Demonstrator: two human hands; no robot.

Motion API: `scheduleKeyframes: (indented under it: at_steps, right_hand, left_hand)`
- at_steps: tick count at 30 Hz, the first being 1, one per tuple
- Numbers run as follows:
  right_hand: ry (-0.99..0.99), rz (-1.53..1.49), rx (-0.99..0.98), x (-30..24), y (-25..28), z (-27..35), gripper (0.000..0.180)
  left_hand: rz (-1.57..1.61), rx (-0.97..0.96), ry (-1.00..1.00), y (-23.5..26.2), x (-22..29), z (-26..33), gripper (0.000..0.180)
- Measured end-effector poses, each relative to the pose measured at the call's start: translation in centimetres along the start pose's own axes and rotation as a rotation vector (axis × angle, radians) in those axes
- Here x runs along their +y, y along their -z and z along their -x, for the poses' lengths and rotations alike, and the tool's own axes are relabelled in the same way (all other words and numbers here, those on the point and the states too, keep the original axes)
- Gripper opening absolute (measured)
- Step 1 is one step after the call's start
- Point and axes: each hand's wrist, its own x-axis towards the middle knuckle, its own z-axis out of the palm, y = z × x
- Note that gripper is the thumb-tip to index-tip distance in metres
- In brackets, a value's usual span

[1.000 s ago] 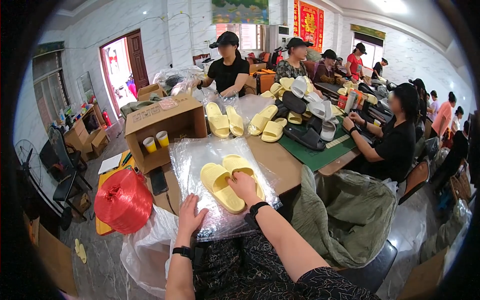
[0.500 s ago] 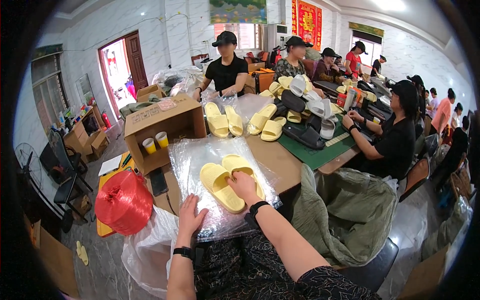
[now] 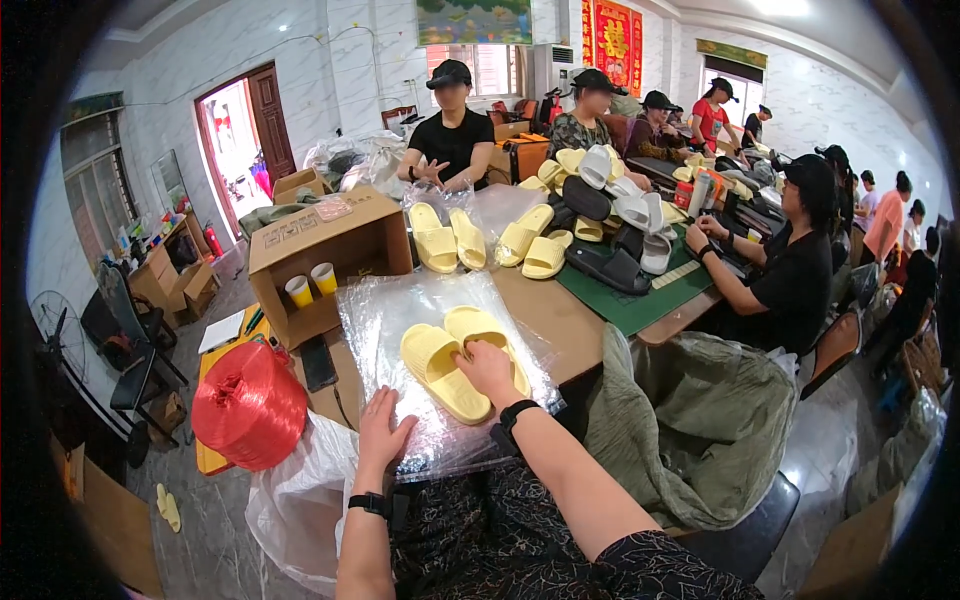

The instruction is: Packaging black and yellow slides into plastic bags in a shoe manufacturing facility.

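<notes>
A pair of yellow slippers [image 3: 445,365] lies side by side on a clear plastic bag [image 3: 390,310] spread over the brown table. My right hand [image 3: 488,368] rests on top of the slippers, fingers curled over the gap between them. My left hand [image 3: 385,435] lies flat with fingers apart on the bag's near edge, just left of the slippers. Both wrists wear black bands.
A red spool of plastic twine [image 3: 248,405] stands at the left. An open cardboard box [image 3: 335,250] holds two paper cups. More yellow, white and black slippers [image 3: 545,245] cover the far table, where several people sit. An olive cloth sack [image 3: 700,420] hangs at my right.
</notes>
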Motion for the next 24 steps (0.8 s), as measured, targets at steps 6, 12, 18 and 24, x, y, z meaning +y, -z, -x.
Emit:
scheduleKeyframes:
  at_steps: [6,12,18,24]
  right_hand:
    - [0.023,0.0,0.021,0.2,-0.1,0.2,0.036]
    - [0.065,-0.011,-0.033,1.1,0.0,-0.4,0.034]
    - [-0.056,0.169,0.046,9.1,3.5,-1.6,0.031]
    - [-0.207,0.025,0.207,10.8,10.7,2.7,0.034]
  left_hand:
    - [0.007,-0.003,0.009,-0.1,0.1,0.1,0.063]
    - [0.002,0.004,0.035,-0.2,-0.1,0.9,0.063]
    - [0.013,0.017,-0.036,-1.1,0.0,-0.5,0.061]
    - [0.004,-0.16,0.04,0.6,-1.2,-0.4,0.08]
